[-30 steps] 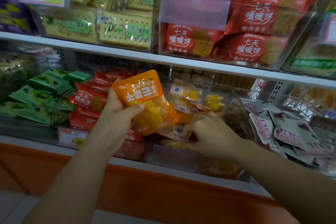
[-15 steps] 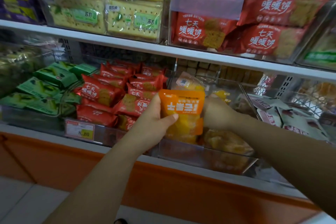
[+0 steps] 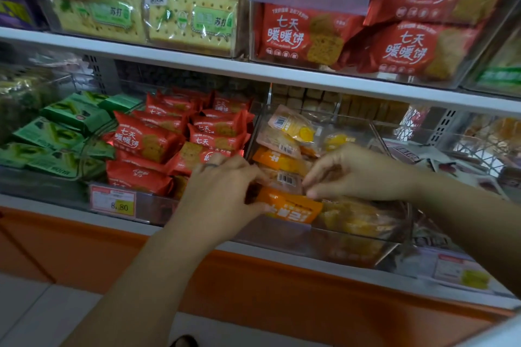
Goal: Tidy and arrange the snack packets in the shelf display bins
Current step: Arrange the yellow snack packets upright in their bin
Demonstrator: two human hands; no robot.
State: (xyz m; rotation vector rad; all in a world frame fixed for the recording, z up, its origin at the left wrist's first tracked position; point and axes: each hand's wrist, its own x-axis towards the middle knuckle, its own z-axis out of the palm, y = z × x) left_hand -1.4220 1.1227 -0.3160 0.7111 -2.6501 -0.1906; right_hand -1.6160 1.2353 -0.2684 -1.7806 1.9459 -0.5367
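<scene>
- The orange packet (image 3: 290, 207) lies on its side at the front of a clear bin (image 3: 324, 239) on the lower shelf, its white lettering facing outward, just behind the bin's front wall.
- The left hand (image 3: 222, 194) grips the packet's left end, fingers curled over the top and thumb under the lower edge; a ring (image 3: 210, 165) shows on one finger.
- The right hand (image 3: 358, 172) reaches in from the right, its fingers bent and its thumb tip at the packet's upper right corner. The fingertips sit on a clear barcoded packet (image 3: 286, 179) just above. I cannot tell which of the two they pinch.
- More packets of the same yellow snack are heaped behind in that bin, some orange side up (image 3: 277, 160), some barcode side up (image 3: 293, 125).
- In the bin to the left, red packets (image 3: 149, 141) are piled, with a price tag (image 3: 114, 203) reading 8.80 on its front.
- Further left lie green packets (image 3: 64, 132).
- To the right, another clear bin holds pale packets (image 3: 408, 152), blurred.
- A white shelf board (image 3: 197, 62) runs above; on it stand bins of soda crackers (image 3: 191, 20) and larger red biscuit packs (image 3: 310, 34).
- Below the lower shelf, the unit's base (image 3: 282, 290) is orange.
</scene>
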